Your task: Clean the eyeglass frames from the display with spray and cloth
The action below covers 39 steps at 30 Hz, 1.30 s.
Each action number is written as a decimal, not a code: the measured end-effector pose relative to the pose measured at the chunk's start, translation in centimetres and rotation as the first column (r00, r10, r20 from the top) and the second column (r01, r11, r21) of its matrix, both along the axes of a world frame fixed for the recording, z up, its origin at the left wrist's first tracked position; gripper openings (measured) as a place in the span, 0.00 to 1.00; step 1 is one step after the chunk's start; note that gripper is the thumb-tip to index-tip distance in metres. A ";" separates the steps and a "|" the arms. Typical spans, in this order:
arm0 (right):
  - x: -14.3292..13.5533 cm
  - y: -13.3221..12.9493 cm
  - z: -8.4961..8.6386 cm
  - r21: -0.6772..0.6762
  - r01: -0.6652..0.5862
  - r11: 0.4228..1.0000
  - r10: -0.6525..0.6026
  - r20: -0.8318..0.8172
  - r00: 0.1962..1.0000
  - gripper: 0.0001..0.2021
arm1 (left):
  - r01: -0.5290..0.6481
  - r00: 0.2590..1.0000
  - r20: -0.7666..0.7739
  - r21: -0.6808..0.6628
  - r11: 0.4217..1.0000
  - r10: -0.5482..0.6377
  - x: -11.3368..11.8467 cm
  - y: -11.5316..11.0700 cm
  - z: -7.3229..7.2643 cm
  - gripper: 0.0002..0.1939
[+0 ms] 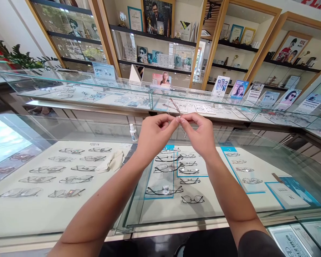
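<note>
Both arms reach forward over a glass display case. My left hand (158, 132) and my right hand (199, 134) meet in the middle, thumbs and forefingers pinched together. Between the fingertips is a thin-framed pair of glasses (174, 105), its slender reddish-brown parts sticking up above the fingers. The fingers hide its lower part, and the lenses are hard to make out. Beneath the hands, rows of glasses lie in the case, among them a round dark-framed pair (192, 199). A small white spray bottle (133, 132) stands left of my left hand. Lower left lies a crumpled beige cloth (112, 161).
The glass counter (155, 224) runs across in front of me, with more glasses (70, 151) on its left side. Behind it stands a second glass showcase (96, 102) topped with advertising cards (239, 89). Wooden shelves (152, 37) with frames and posters line the wall.
</note>
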State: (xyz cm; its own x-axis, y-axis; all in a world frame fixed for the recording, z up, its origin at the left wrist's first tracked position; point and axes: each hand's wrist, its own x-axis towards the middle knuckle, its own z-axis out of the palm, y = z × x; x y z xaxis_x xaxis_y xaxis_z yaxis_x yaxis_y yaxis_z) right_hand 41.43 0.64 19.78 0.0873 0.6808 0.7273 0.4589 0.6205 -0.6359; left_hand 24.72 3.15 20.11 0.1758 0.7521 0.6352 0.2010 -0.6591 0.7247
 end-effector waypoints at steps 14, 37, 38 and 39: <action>0.8 -3.2 0.1 -0.131 -0.002 0.991 0.023 0.161 0.987 0.08 | 0.001 0.986 -0.168 -0.073 0.997 -0.013 -1.6 0.2 0.1 0.13; 6.1 0.9 -11.2 -0.379 0.282 0.881 -0.137 0.367 0.920 0.33 | 0.241 0.334 -0.882 -0.260 0.935 -0.331 -2.7 0.2 -11.3 0.06; 6.0 0.9 -11.3 -0.384 0.277 0.881 -0.132 0.363 0.922 0.33 | 0.237 0.328 -0.885 -0.261 0.936 -0.330 -2.6 0.2 -11.5 0.06; 5.9 0.9 -11.3 -0.390 0.273 0.880 -0.127 0.360 0.924 0.32 | 0.235 0.323 -0.887 -0.263 0.936 -0.331 -2.6 0.2 -11.6 0.06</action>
